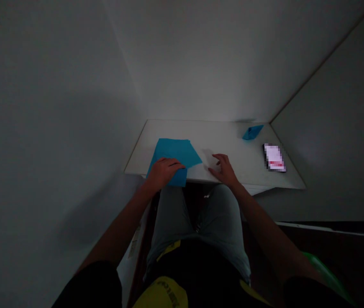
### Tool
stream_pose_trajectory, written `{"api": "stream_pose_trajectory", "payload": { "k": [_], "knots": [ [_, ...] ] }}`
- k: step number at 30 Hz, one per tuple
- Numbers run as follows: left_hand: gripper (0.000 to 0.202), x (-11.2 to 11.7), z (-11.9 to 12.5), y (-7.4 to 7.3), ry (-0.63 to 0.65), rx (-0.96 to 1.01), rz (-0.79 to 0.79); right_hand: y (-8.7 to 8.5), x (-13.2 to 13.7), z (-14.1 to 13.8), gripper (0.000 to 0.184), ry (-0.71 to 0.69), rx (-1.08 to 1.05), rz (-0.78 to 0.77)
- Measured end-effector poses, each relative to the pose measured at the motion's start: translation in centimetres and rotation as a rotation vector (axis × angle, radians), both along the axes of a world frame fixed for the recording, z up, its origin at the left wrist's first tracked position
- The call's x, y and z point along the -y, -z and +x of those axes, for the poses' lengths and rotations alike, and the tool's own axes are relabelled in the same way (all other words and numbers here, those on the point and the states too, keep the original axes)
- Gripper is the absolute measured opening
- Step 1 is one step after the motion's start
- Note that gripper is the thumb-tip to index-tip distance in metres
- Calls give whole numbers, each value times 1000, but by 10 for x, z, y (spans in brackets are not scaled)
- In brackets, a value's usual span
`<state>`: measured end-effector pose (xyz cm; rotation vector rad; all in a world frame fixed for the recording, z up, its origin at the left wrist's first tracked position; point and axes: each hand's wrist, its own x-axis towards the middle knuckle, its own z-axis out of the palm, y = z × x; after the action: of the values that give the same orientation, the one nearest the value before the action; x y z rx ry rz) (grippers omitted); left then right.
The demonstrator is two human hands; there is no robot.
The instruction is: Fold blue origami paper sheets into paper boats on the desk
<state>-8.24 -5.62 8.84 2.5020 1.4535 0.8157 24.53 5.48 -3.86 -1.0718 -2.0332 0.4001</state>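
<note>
Blue paper (173,148) lies at the left of the white shelf-like table, and its near part hangs over the front edge. One corner of the paper points to the right, so it seems folded or made of overlapping sheets. My left hand (166,171) rests over the paper near that edge, fingers together and bent round on it; the fingertips are partly hidden. To the right of the paper, my right hand (225,171) hovers low at the front of the table. Its thumb and fingers are apart with nothing between them.
A small folded blue paper shape (252,132) stands at the back right of the white table (214,130). In front of it lies a phone (274,157) with a lit screen. Walls enclose the table on the left, back and right. Something green (326,271) shows at lower right.
</note>
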Motion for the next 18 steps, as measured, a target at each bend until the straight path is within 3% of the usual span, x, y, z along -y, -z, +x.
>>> {"api": "stream_pose_trajectory", "payload": {
  "k": [5, 8, 10, 12, 14, 16, 18],
  "knots": [
    [30, 0, 64, 35, 129, 11, -54, -8, 25, 10, 79, -14, 239, 95],
    [26, 0, 89, 52, 216, 66, -77, -5, 31, 23, 66, -90, 318, 62],
    [26, -5, 94, 59, 203, 125, -86, -1, 30, 31, 54, -110, 317, 32],
    [49, -14, 89, 66, 78, 222, -101, 3, 27, 38, 45, -119, 287, -1],
    [65, -28, 76, 75, -132, 287, -154, 6, 24, 45, 41, -131, 243, -16],
    [68, -41, 59, 85, -310, 185, -239, 7, 22, 53, 42, -159, 214, -9],
    [71, -49, 42, 94, -353, 102, -270, 9, 20, 62, 43, -164, 198, 10]
  ]
}}
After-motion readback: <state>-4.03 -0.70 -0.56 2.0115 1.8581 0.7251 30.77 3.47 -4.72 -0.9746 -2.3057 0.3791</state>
